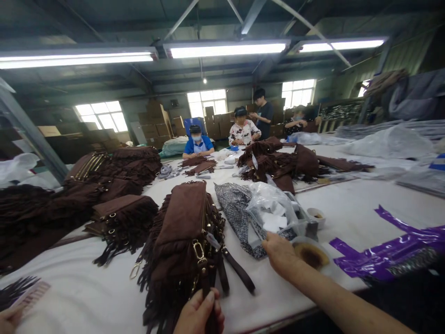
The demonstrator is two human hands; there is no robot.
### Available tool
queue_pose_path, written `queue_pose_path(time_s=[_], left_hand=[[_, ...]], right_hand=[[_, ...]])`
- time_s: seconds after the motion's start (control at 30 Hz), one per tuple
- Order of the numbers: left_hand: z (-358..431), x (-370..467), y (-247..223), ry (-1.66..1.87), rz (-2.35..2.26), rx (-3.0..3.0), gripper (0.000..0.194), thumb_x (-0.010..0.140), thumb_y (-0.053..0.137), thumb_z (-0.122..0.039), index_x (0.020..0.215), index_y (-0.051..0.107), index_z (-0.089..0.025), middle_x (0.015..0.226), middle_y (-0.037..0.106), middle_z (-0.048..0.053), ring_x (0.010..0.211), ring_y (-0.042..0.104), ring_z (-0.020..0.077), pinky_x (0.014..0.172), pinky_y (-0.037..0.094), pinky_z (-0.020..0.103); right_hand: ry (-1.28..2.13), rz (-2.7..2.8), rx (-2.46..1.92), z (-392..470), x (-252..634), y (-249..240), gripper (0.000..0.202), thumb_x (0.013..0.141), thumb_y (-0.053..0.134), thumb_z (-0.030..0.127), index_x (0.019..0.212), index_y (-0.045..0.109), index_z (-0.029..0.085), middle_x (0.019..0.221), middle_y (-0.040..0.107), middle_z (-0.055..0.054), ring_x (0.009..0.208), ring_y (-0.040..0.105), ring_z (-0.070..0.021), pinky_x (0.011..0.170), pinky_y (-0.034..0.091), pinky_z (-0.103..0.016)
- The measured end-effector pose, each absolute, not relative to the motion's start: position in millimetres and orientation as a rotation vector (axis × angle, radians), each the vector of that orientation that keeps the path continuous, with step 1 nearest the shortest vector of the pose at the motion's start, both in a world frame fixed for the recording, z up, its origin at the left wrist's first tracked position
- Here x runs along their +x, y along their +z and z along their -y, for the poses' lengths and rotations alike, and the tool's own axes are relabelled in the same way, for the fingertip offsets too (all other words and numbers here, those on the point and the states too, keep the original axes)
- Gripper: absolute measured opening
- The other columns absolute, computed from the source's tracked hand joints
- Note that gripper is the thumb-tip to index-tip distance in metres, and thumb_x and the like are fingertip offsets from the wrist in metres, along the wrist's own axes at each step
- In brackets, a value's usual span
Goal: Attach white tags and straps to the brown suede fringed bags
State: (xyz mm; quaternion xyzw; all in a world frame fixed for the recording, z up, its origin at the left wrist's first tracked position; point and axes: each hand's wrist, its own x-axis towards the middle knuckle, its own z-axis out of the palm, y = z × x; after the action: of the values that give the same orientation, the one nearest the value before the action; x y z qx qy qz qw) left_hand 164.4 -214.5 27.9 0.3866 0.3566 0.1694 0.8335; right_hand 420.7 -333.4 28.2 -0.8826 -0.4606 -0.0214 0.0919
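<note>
My left hand (pixel 203 311) is closed around a dark brown strap at the front of a brown fringed handbag (pixel 181 218). The handbag lies on the table with gold clasps, a zipper and a loose wrist strap (pixel 239 271) on its right side. My right hand (pixel 280 254) reaches to the near edge of a clear plastic bag (pixel 269 204) of white pieces, its fingers drawn together. What they grip, if anything, is hidden. Under the plastic bag spreads a grey speckled cloth (pixel 232 208). A bowl with brown residue (pixel 311 255) sits beside my right forearm.
Another brown fringed bag (pixel 123 208) lies left, before a large pile of them (pixel 132 167). More brown bags (pixel 278 160) heap farther back. Purple plastic wrapping (pixel 392 250) and a small cup (pixel 316 216) are right. Another person's hand (pixel 10 320) shows bottom left; several co-workers are across the table.
</note>
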Motion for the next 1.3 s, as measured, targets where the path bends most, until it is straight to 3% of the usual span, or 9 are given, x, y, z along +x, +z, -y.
queue_pose_path(time_s=[0.33,0.47,0.53,0.6,0.7,0.83,1.07,1.2,1.3], left_hand=[[211,157,32,0.353,-0.745,0.914,0.053,0.056,0.084,-0.056,0.08,0.057,-0.016,0.055,0.049,-0.006,0.048,0.049,0.009,0.048,0.037,0.022],[210,157,39,0.357,-0.721,0.967,0.053,0.059,0.081,-0.059,0.08,0.057,-0.017,0.059,0.052,-0.005,0.043,0.04,0.0052,0.042,0.032,0.02],[213,158,47,0.409,-0.678,0.982,0.052,0.065,0.078,-0.059,0.088,0.058,-0.016,0.072,0.059,-0.002,0.043,0.036,0.0031,0.042,0.029,0.02],[216,158,53,0.431,-0.612,0.991,0.055,0.069,0.074,-0.061,0.097,0.059,-0.015,0.081,0.062,0.002,0.044,0.037,0.003,0.043,0.029,0.02],[218,155,57,0.417,-0.501,1.033,0.061,0.07,0.072,-0.063,0.101,0.059,-0.012,0.062,0.055,-0.002,0.045,0.039,0.0056,0.045,0.028,0.021],[217,146,56,0.466,-0.559,1.091,0.045,0.066,0.08,-0.045,0.089,0.059,-0.013,0.053,0.047,-0.006,0.043,0.037,0.0061,0.044,0.027,0.021],[215,137,51,0.564,-0.689,1.068,0.026,0.071,0.074,-0.033,0.081,0.057,-0.016,0.054,0.047,-0.006,0.044,0.038,0.0071,0.045,0.028,0.021],[219,143,53,0.566,-0.721,1.12,0.027,0.073,0.072,-0.036,0.082,0.058,-0.015,0.055,0.047,-0.006,0.045,0.039,0.0078,0.045,0.028,0.021],[220,142,57,0.526,-0.72,1.231,0.034,0.08,0.064,-0.046,0.091,0.06,-0.014,0.057,0.051,-0.004,0.046,0.043,0.0093,0.046,0.032,0.022]], right_hand=[[-0.246,1.541,-2.399,320,420,43,0.024,0.09,0.048,0.015,0.08,0.07,0.017,0.114,0.065,-0.012,0.107,0.055,-0.0259,0.091,0.039,-0.037],[0.627,1.558,-1.942,340,388,76,0.021,0.091,0.047,0.024,0.081,0.065,0.018,0.075,0.067,-0.004,0.073,0.063,-0.0176,0.067,0.048,-0.027],[1.138,1.441,-1.723,341,367,92,0.017,0.087,0.05,0.026,0.079,0.063,0.018,0.058,0.06,0.002,0.054,0.058,-0.0138,0.052,0.044,-0.022],[1.302,1.399,-1.635,333,347,104,0.014,0.084,0.053,0.025,0.077,0.063,0.018,0.054,0.056,0.004,0.047,0.052,-0.0108,0.047,0.04,-0.02],[1.124,1.483,-1.63,311,328,112,0.016,0.082,0.055,0.022,0.072,0.066,0.017,0.057,0.056,0.004,0.05,0.048,-0.0091,0.049,0.037,-0.019],[0.957,1.526,-1.581,282,320,107,0.017,0.081,0.06,0.025,0.071,0.071,0.017,0.064,0.062,0.001,0.063,0.052,-0.0121,0.06,0.04,-0.022],[1.067,0.769,-1.344,282,301,68,0.047,0.082,0.058,0.061,0.097,0.068,0.018,0.068,0.057,0.0,0.055,0.046,-0.0127,0.053,0.039,-0.025],[1.064,0.762,-1.389,290,283,58,0.05,0.078,0.06,0.067,0.074,0.067,0.018,0.064,0.057,-0.002,0.059,0.049,-0.0153,0.057,0.042,-0.027],[0.969,0.83,-1.465,288,287,61,0.046,0.075,0.066,0.063,0.073,0.069,0.018,0.066,0.062,-0.002,0.062,0.053,-0.0172,0.059,0.042,-0.028]])
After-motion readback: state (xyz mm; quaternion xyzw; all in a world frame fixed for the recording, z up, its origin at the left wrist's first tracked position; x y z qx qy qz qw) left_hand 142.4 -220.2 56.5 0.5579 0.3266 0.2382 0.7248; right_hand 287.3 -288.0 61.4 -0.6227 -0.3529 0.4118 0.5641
